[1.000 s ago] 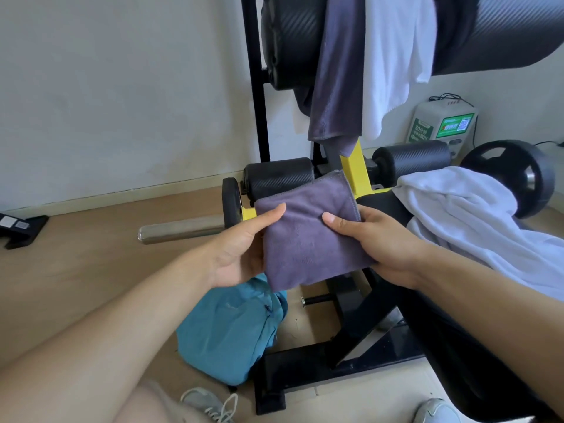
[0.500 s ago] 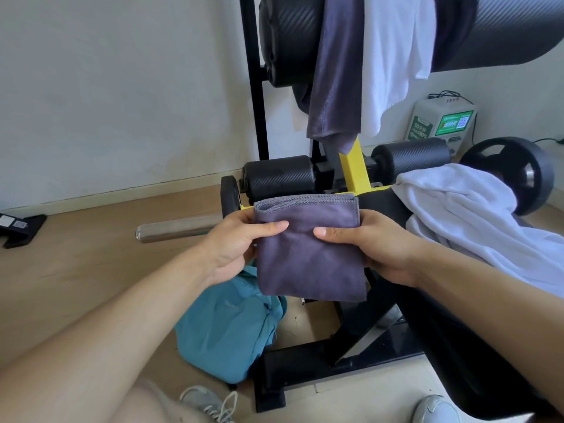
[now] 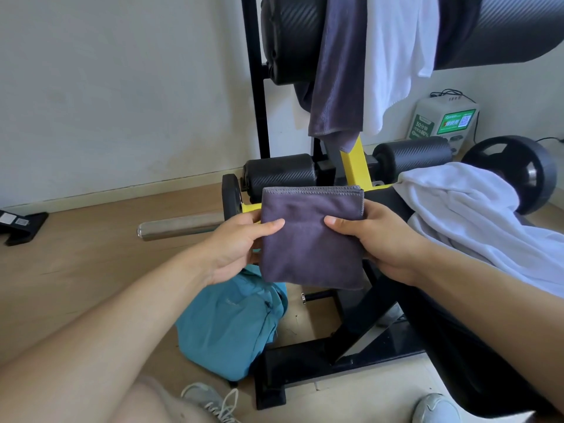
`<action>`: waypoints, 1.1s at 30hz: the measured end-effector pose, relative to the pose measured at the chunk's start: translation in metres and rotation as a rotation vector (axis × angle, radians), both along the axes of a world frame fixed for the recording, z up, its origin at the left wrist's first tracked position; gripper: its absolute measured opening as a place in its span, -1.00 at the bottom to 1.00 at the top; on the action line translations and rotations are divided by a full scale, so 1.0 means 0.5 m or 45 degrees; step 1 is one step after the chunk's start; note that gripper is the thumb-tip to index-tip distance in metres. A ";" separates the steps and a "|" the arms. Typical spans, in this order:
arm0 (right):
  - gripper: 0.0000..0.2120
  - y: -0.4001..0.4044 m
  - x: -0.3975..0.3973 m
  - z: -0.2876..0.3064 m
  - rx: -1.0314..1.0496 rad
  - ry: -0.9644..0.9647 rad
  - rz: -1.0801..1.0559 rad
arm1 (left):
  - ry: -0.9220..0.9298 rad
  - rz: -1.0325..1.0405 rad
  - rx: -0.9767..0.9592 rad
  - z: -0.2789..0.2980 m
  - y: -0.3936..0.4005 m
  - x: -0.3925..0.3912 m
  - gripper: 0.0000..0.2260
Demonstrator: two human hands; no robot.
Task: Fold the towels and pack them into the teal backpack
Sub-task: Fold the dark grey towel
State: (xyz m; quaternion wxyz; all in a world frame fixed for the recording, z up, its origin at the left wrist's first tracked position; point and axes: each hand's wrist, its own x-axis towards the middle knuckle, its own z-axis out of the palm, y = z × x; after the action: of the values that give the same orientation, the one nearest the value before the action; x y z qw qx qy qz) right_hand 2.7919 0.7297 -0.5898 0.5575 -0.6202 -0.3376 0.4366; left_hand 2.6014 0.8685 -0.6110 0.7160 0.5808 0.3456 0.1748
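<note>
The folded grey towel [image 3: 311,236] is held up in mid-air in front of the person, between the two hands and directly above the teal backpack [image 3: 229,325], which lies slumped on the wooden floor [image 3: 91,254] against the near left side of the black and yellow weight bench [image 3: 354,166]. It looks light, soft and limp, a thin microfibre cloth with a stitched hem along its top edge; folded into a small thick square, it would probably spring open or sag if let go at one side, so a hold at the two side edges, pinching all the layers together, suits it best. The left hand [image 3: 241,242] grips the towel's left edge, thumb laid across the front face and fingers curled behind it. The right hand [image 3: 375,236] grips the right edge in the same way, thumb on the front, fingers hidden behind the cloth. Both hands are closed round the fabric rather than spread. A crumpled white towel [image 3: 476,221] lies on the bench pad to the right, and a grey towel [image 3: 335,71] and a second white towel [image 3: 396,50] hang over the large black roller pad [image 3: 503,29] at the far top, all apparently yet to be folded. Whether the backpack's opening is unzipped cannot be told from here.
</note>
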 end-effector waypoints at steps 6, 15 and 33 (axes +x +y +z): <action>-0.77 0.003 0.005 -0.006 0.075 0.042 -0.032 | 0.028 -0.138 -0.069 0.000 -0.007 -0.003 -0.57; -0.73 0.002 0.027 -0.011 0.198 -0.022 0.053 | 0.023 -0.086 -0.043 0.002 0.005 -0.007 -0.65; -0.15 -0.009 0.045 0.006 0.224 -0.844 0.433 | -0.125 -0.023 -0.328 0.023 0.017 -0.021 -0.73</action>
State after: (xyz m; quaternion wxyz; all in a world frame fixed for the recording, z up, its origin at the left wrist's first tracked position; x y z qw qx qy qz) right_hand 2.8144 0.7254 -0.5868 0.3888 -0.6125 -0.6339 0.2681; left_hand 2.5910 0.8770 -0.5997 0.8022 0.4780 0.3243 0.1507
